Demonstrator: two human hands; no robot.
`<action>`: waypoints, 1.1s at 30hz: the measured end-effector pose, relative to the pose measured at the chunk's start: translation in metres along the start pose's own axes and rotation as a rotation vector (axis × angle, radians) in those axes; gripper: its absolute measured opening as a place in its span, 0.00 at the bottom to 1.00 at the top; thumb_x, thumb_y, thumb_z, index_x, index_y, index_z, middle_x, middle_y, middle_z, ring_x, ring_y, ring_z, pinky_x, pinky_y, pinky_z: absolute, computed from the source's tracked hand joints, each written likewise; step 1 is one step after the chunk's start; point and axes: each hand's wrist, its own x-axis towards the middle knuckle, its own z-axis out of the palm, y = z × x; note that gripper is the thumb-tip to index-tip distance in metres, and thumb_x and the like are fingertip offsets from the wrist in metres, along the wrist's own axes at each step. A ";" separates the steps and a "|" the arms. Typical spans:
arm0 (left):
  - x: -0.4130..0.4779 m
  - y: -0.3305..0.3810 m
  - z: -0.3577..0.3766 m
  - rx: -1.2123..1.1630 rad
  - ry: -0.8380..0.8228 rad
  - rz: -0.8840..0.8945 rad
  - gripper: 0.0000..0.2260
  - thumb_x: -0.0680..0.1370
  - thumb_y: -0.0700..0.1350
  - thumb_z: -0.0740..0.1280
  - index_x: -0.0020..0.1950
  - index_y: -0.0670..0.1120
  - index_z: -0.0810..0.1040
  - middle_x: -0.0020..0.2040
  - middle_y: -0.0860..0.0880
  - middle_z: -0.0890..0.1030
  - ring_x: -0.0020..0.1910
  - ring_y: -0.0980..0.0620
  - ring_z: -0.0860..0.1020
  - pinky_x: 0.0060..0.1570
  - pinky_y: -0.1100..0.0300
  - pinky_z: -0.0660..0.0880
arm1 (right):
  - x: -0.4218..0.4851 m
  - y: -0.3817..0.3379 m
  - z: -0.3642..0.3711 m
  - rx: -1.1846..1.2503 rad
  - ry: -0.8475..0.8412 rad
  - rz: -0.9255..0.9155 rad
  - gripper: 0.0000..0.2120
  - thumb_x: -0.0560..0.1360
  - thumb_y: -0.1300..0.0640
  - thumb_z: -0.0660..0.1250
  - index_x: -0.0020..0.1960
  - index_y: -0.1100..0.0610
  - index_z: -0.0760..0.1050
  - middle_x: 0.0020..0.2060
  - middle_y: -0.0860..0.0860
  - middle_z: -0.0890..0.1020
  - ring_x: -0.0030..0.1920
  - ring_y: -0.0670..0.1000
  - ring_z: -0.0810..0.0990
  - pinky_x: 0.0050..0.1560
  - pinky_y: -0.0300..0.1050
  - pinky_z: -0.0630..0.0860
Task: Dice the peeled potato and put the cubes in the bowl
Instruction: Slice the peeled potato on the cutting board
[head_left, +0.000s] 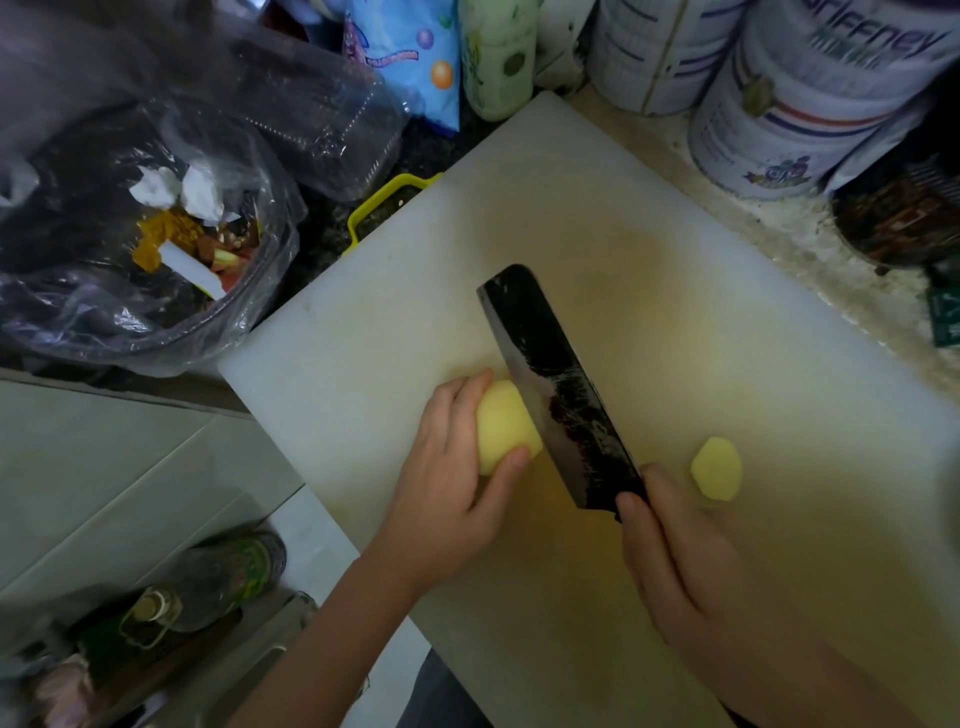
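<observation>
A peeled yellow potato (503, 426) lies on the white cutting board (597, 218). My left hand (452, 483) grips it from the left, fingers over the top and thumb at its near side. My right hand (691, 566) holds the handle of a dark cleaver (556, 384). The blade stands against the potato's right end. A cut-off potato slice (717, 469) lies flat on the board to the right of the blade. No bowl is in view.
A bin lined with a clear plastic bag (145, 228) holding scraps stands left of the board. Large white tins (810, 104), a pale green bottle (498, 57) and a blue packet (415, 57) crowd the back edge. Bottles (208, 587) lie at the lower left.
</observation>
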 end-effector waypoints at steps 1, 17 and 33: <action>0.000 0.000 0.001 0.006 0.002 0.001 0.26 0.79 0.59 0.56 0.74 0.51 0.57 0.66 0.52 0.64 0.64 0.56 0.67 0.62 0.67 0.63 | 0.000 0.000 0.000 -0.032 0.004 -0.006 0.07 0.75 0.38 0.47 0.44 0.38 0.61 0.27 0.50 0.71 0.23 0.47 0.66 0.23 0.39 0.58; 0.001 0.002 0.006 -0.080 0.081 -0.080 0.27 0.78 0.56 0.58 0.73 0.43 0.62 0.64 0.48 0.66 0.63 0.50 0.69 0.63 0.55 0.69 | 0.019 -0.017 0.007 -0.335 -0.151 0.035 0.09 0.79 0.49 0.49 0.48 0.52 0.63 0.24 0.38 0.51 0.18 0.47 0.53 0.19 0.34 0.49; 0.000 0.005 0.008 -0.031 0.110 -0.079 0.28 0.78 0.58 0.58 0.72 0.43 0.62 0.64 0.50 0.66 0.62 0.52 0.69 0.61 0.65 0.65 | 0.040 0.009 0.030 -0.415 -0.157 0.007 0.14 0.80 0.50 0.49 0.50 0.59 0.68 0.24 0.44 0.59 0.21 0.51 0.60 0.19 0.45 0.58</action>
